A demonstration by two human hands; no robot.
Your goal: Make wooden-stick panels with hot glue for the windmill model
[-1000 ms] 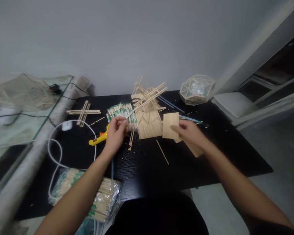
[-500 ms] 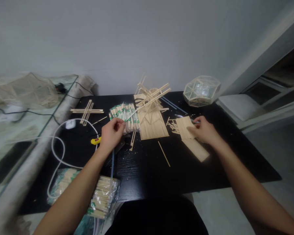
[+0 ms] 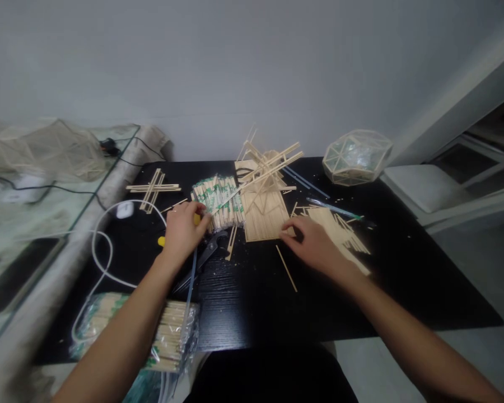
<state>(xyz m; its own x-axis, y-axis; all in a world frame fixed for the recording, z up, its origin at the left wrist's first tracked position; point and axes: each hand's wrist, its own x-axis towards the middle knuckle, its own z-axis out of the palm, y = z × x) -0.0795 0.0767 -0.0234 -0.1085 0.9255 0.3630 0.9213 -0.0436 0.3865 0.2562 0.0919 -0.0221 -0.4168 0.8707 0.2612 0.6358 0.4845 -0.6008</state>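
Note:
My left hand (image 3: 185, 228) is closed around a yellow-handled tool (image 3: 162, 241), apparently a utility knife, most of it covered by my fingers. Just beyond it lies a plastic pack of wrapped chopsticks (image 3: 219, 193). Black pliers (image 3: 212, 246) rest beside my wrist. My right hand (image 3: 308, 240) is at the right front edge of a flat wooden stick panel (image 3: 262, 221), thumb and forefinger apart, nothing visible between them. A spiky stick structure (image 3: 269, 170) stands on that panel. Partly behind my right hand are a smaller wooden panel (image 3: 323, 219) and loose sticks (image 3: 353, 238).
A single stick (image 3: 286, 268) lies on the black table (image 3: 243, 313). Crossed sticks (image 3: 153, 189), a white cable (image 3: 109, 268) and another chopstick pack (image 3: 172, 336) are at left. A faceted stick frame (image 3: 357, 158) sits at the back right, near a clear pen-like tube (image 3: 334, 208).
My right hand has let go of the small wooden panel and moved left to the larger one. My left hand has shifted slightly and closed on the yellow tool.

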